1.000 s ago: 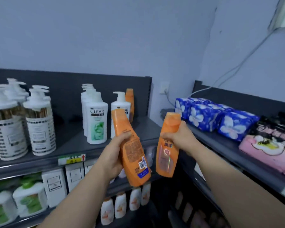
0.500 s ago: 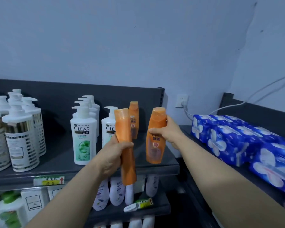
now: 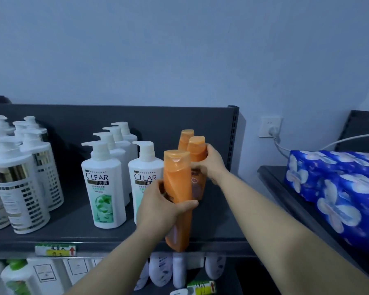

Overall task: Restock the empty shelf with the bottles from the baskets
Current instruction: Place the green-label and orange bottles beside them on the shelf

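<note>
Both arms reach fwd; L hand (image 3: 162, 207) grips near bottle (image 3: 177, 188), R hand (image 3: 213, 165), at 2 o'clock from L, grips 2nd bottle (image 3: 196, 154).

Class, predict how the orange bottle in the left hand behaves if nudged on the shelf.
Tall and narrow, the orange bottle probably tips easily. Its smooth plastic may be slippery. The left hand grips it undented, so likely stiff.

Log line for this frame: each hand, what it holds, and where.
left hand: grips front orange bottle, at shelf edge | right hand: grips second orange bottle, just before rear orange bottle | placement: neither released
</note>
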A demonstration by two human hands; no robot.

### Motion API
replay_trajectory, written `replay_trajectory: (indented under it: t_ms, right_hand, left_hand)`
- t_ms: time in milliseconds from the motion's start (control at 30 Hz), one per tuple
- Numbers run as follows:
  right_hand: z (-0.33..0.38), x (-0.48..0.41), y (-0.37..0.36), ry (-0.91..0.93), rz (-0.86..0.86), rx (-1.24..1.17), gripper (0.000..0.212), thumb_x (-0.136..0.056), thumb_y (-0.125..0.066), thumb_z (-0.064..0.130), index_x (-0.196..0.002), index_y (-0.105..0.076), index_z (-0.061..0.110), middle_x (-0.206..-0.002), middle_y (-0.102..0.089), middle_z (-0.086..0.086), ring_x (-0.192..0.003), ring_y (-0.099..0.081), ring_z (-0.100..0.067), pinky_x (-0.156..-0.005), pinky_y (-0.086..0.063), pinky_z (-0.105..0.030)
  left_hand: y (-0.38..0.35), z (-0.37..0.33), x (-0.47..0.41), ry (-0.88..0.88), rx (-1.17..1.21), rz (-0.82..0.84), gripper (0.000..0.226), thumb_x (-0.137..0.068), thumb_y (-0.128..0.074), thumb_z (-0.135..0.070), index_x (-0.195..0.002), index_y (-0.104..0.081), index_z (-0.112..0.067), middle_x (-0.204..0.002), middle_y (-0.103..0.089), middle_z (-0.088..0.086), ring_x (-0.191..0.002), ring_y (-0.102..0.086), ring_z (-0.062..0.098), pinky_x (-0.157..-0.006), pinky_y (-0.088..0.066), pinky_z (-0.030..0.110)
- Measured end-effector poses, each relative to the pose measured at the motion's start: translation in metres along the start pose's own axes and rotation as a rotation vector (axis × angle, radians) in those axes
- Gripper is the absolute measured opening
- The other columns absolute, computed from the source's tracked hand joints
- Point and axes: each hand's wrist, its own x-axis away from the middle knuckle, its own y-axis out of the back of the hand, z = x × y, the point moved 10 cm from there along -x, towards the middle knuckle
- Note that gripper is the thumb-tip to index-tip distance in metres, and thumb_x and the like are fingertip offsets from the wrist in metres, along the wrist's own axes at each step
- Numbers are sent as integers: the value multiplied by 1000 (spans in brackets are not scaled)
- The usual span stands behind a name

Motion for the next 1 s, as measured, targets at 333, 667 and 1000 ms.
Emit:
replay_trajectory:
  t_ms: [333,667,1000]
  right_hand:
    - [-13,-39,-18,-4,17,83,69,-62,-89,29,-118,-49,24,-115,-60,3,-106,-59,-18,-94,-51,-43]
    - [-27,-24,-15,-76,109,54,82,-72,-83,26,-140,-38,15,-125,-54,0,-113,-55,-22,-97,-49,-42]
    - [-33,9,24,-91,99,89,71,-83,-75,27,-144,-39,18,-137,-50,-4,-122,-50,-20,-94,-41,-29]
  left_hand:
    - [9,3,-7,-3,-209,-197,90,-40,-79,-73,-112,-45,-31,-107,-59,-13,-94,-60,12,-76,-55,40]
    - [-3,-4,-8,15,-348,-273,84,-47,-78,-72,-108,-39,-28,-107,-54,-8,-97,-58,17,-78,-53,41]
    - [-38,-15,-18,44,-456,-370,88,-57,-77,-68,-114,-38,-13,-122,-46,3,-114,-49,22,-77,-46,34]
